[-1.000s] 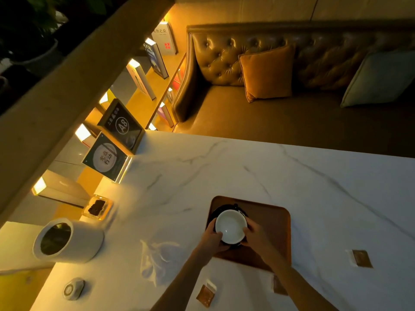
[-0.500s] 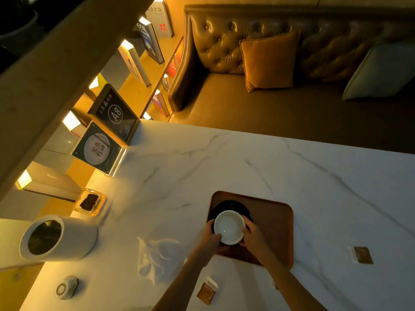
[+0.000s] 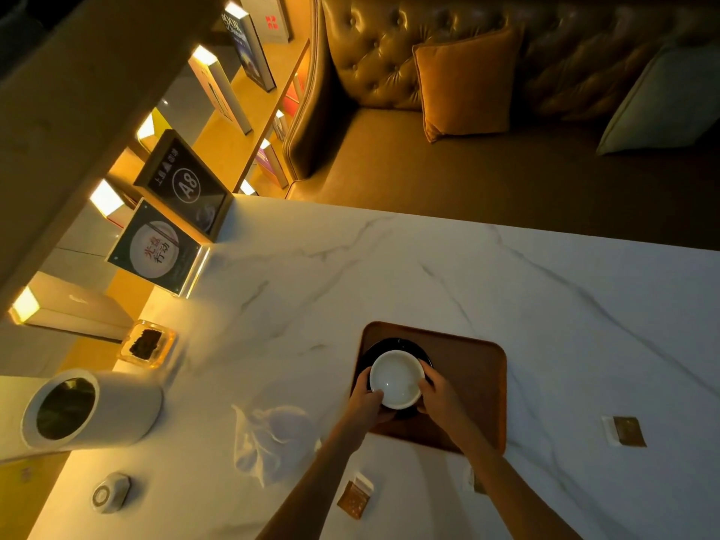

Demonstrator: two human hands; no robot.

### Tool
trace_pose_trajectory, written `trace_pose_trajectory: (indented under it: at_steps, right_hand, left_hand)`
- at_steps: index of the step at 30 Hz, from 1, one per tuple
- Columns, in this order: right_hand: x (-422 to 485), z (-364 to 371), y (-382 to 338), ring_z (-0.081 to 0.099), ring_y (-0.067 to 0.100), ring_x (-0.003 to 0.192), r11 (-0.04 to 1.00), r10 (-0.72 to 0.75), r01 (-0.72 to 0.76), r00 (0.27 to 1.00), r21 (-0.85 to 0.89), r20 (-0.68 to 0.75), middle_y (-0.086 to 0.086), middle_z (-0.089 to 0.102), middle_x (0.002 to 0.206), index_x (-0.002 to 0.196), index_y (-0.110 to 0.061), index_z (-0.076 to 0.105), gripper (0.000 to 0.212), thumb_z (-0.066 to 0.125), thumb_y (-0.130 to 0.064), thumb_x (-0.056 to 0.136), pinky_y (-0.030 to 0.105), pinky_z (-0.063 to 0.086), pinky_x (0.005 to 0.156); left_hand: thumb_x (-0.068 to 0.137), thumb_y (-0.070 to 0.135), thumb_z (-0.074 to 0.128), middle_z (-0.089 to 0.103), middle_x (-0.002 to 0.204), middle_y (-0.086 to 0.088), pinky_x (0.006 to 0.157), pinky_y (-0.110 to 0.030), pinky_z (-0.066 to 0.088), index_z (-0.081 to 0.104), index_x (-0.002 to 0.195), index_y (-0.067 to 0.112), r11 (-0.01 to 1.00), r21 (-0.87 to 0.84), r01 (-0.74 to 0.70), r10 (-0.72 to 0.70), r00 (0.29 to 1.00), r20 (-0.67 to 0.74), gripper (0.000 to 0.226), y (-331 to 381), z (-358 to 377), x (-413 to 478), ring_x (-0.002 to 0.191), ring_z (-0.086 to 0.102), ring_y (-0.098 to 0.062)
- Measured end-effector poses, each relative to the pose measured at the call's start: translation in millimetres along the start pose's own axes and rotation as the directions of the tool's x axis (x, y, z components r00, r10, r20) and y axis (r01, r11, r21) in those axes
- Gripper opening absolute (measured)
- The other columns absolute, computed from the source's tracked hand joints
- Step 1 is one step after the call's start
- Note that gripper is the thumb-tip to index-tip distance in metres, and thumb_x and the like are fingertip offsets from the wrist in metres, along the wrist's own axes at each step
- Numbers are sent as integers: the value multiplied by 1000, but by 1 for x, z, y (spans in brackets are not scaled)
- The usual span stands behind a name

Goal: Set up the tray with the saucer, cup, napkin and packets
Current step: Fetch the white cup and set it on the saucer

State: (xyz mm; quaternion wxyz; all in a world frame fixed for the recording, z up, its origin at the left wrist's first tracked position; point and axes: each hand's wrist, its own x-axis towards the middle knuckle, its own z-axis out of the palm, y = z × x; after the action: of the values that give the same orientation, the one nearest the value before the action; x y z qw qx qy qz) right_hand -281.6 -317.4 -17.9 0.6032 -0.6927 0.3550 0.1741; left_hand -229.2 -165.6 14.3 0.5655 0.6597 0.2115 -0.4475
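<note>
A brown tray (image 3: pixel 473 387) lies on the white marble table. On its left part sits a dark saucer (image 3: pixel 385 346), and a white cup (image 3: pixel 396 378) stands on it. My left hand (image 3: pixel 368 399) grips the cup's left side and my right hand (image 3: pixel 438 395) grips its right side. A crumpled white napkin (image 3: pixel 272 434) lies on the table left of the tray. One brown packet (image 3: pixel 355 498) lies near my left forearm, another packet (image 3: pixel 626 431) lies right of the tray, and a third packet (image 3: pixel 476 481) is partly hidden by my right forearm.
A white cylindrical container (image 3: pixel 89 409) stands at the table's left edge, with a glass dish (image 3: pixel 146 343) behind it and a small round device (image 3: pixel 110 493) in front. Two sign stands (image 3: pixel 171 228) stand at the far left corner. A leather sofa (image 3: pixel 506 111) lies beyond the table.
The view has shifted slightly. Both hands stay on the cup, which has settled on the saucer on the tray.
</note>
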Motion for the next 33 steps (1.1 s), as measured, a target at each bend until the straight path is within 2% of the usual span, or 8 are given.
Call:
trace_pose_trajectory:
  at_steps: [3, 5, 7, 9, 12, 15, 20, 33]
  right_hand:
    - [1, -2, 3, 55, 27, 117, 997, 67, -68, 998, 32, 22, 12, 51, 135, 145, -14, 35, 48, 43, -29, 100, 39, 55, 88]
    - [1, -4, 5, 59, 23, 109, 998, 53, -54, 998, 36, 33, 11, 58, 128, 142, -14, 40, 46, 44, -31, 99, 37, 55, 86]
    - [-2, -4, 6, 61, 14, 96, 998, 37, -39, 998, 41, 51, 1, 63, 110, 139, -16, 45, 42, 43, -31, 99, 30, 55, 79]
    - [-4, -4, 7, 60, 9, 92, 999, 22, -24, 998, 38, 59, -9, 61, 101, 139, -18, 45, 41, 42, -31, 100, 29, 54, 82]
    - [-7, -4, 8, 56, 12, 99, 999, 5, -7, 999, 31, 54, -1, 59, 113, 142, -19, 42, 43, 41, -31, 100, 39, 51, 96]
    - [-10, -3, 8, 54, 15, 109, 999, 1, -3, 999, 44, 55, 2, 57, 121, 143, -19, 39, 45, 40, -31, 100, 44, 48, 102]
    - [-10, -1, 9, 51, 24, 124, 1000, 1, -1, 999, 21, 34, 9, 54, 135, 143, -17, 40, 44, 39, -30, 101, 47, 45, 105]
    - [-11, -1, 10, 49, 24, 127, 1000, -9, 9, 999, 4, 40, 10, 51, 139, 144, -18, 38, 45, 37, -32, 101, 48, 45, 105]
  left_hand:
    - [89, -2, 45, 48, 125, -6, 78, -37, 60, 34, 143, 27, 997, 74, -32, 32, 999, -9, 63, -1, 2, 0, 112, 54, -26]
    - [90, 4, 47, 53, 119, -3, 86, -42, 59, 37, 142, 26, 984, 156, -81, 86, 996, -24, 57, -2, 3, 0, 105, 57, -21]
    - [94, 12, 46, 54, 129, -8, 98, -49, 53, 40, 141, 22, 965, 233, -119, 136, 989, -59, 48, -1, 3, 2, 114, 55, -25]
    - [99, 18, 42, 50, 139, -12, 104, -51, 49, 38, 145, 18, 949, 290, -120, 153, 984, -93, 46, 0, 3, 4, 125, 51, -29]
    - [102, 18, 38, 47, 144, -11, 108, -50, 45, 35, 148, 18, 947, 289, -143, 174, 981, -86, 46, 0, 2, 4, 130, 48, -29]
    - [102, 17, 37, 49, 140, -10, 107, -51, 46, 39, 146, 20, 949, 272, -161, 186, 980, -70, 44, -1, 2, 4, 128, 49, -28]
    - [102, 17, 37, 52, 136, -10, 106, -51, 47, 42, 143, 22, 951, 255, -175, 200, 977, -74, 42, -2, 3, 2, 123, 51, -26]
    - [102, 21, 38, 49, 138, -8, 108, -49, 45, 37, 147, 21, 966, 227, -120, 147, 984, -105, 44, -3, 3, 5, 126, 49, -26]
